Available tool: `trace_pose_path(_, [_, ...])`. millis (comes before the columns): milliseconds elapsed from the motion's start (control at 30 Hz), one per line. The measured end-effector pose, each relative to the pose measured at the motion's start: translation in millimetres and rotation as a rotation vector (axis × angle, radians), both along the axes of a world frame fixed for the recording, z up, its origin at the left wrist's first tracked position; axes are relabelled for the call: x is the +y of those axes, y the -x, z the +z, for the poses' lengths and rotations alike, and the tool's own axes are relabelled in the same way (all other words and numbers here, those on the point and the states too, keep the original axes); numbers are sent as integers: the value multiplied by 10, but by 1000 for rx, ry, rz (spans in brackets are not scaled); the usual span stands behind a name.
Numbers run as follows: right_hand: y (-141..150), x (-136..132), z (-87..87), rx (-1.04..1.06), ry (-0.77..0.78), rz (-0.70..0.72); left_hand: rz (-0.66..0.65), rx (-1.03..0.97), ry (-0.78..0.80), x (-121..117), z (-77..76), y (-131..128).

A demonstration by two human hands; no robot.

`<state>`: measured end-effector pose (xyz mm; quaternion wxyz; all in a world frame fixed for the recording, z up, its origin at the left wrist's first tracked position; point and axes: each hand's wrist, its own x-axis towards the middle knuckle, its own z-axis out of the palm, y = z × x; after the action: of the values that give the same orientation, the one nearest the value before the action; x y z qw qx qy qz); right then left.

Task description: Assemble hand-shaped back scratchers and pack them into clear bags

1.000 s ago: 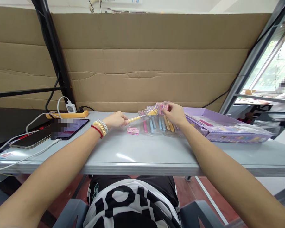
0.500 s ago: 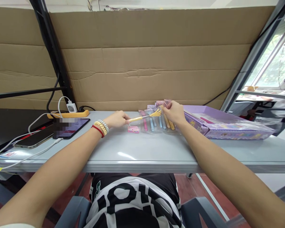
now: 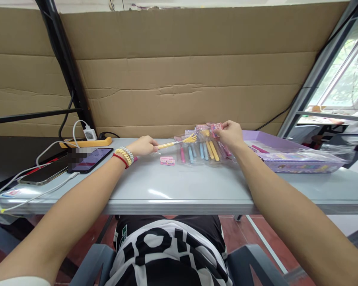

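My left hand point(image 3: 143, 145) is closed on the handle end of a yellow back scratcher point(image 3: 166, 145) with a metal shaft. Its clawed head point(image 3: 190, 138) points right, above a row of clear packets. Fingers of my right hand point(image 3: 232, 133) pinch the pink card top point(image 3: 216, 128) of a packet at the right of that row. Yellow sticks point(image 3: 214, 151), blue sticks point(image 3: 202, 151) and a pink stick point(image 3: 182, 154) show through the plastic. Below the back scratcher lies a small pink label point(image 3: 167, 161) on the table.
An open purple box point(image 3: 298, 163) with plastic film stands right of the packets. At left are two phones point(image 3: 97, 159) with white cables and a yellow power strip point(image 3: 104, 142). A cardboard sheet point(image 3: 179, 71) backs the grey table point(image 3: 179, 186). A person sits far right.
My right hand has moved right, away from the scratcher's head, and now grips a packet's card top. My left hand has drawn the back scratcher slightly left.
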<state>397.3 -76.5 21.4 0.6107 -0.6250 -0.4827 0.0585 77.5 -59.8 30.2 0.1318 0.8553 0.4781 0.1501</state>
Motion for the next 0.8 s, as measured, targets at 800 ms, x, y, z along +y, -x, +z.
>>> trace_pose_path(800, [33,-46,43,-151,-14,-88,-91,-30,38,5,1,11])
